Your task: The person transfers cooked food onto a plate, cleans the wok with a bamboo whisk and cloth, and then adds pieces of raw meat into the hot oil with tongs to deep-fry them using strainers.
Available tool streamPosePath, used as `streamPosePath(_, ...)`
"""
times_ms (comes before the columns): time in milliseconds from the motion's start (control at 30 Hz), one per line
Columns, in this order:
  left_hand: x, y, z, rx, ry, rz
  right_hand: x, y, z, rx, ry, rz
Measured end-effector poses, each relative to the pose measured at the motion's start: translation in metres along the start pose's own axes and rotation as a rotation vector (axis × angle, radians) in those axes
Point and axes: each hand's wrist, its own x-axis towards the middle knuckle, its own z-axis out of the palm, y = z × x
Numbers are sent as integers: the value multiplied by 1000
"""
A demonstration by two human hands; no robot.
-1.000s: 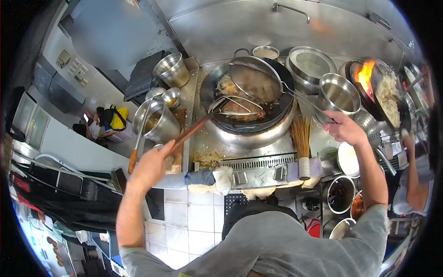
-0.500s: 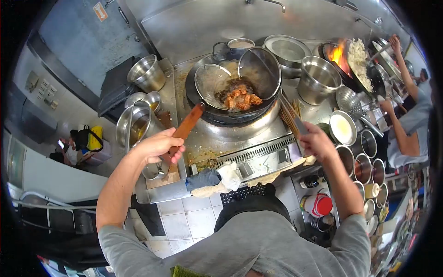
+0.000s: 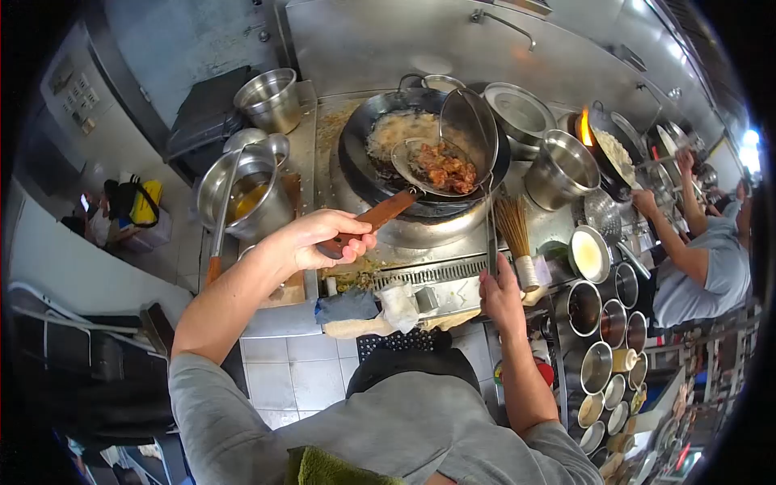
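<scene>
My left hand [image 3: 327,236] is closed around the wooden handle [image 3: 386,212] of a round mesh strainer. Browned fried pieces [image 3: 443,170] lie in that strainer, over the black wok [image 3: 353,166]. My right hand [image 3: 503,297] grips the metal handle of a second strainer [image 3: 473,133], whose round basket stands tilted at the wok's right side, its lower edge close to the pieces. Pale foam bubbles on the oil [image 3: 404,129] in the wok. Beside my right hand is a bamboo brush [image 3: 512,230] with a bound grip.
Metal pots stand left [image 3: 246,190] and right [image 3: 562,170] of the wok. Cloths [image 3: 396,305] lie on the stove's front edge. At right are a bowl of pale liquid [image 3: 588,253], several seasoning containers [image 3: 596,366], and a co-worker [image 3: 699,263] handling a wok of rice [image 3: 614,153] near a flame.
The left strainer has moved right, and the fried pieces now lie in it. My right hand has come inward and lower. The co-worker's flame has shrunk and the rice is down in the wok.
</scene>
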Motion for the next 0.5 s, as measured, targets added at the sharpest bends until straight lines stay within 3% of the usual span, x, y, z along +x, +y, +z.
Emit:
streamPosePath(100,-3,-3,-9,-14,-37,-14,15,5,-20,55,25,-135)
streamPosePath(233,-6,-21,-10,-12,-41,47,26,18,-49,-200,20,-207)
streamPosePath(300,-4,-30,-7,-54,-49,73,32,7,-65,100,-31,-116)
streamPosePath(367,-3,-41,-7,-100,-43,101,46,-11,-83,200,-126,-23)
streamPosePath(433,2,-51,-6,-169,-108,136,60,-19,-89,215,-49,51)
streamPosePath(500,2,-58,-1,-186,-125,153,83,-25,-106,330,-75,-33)
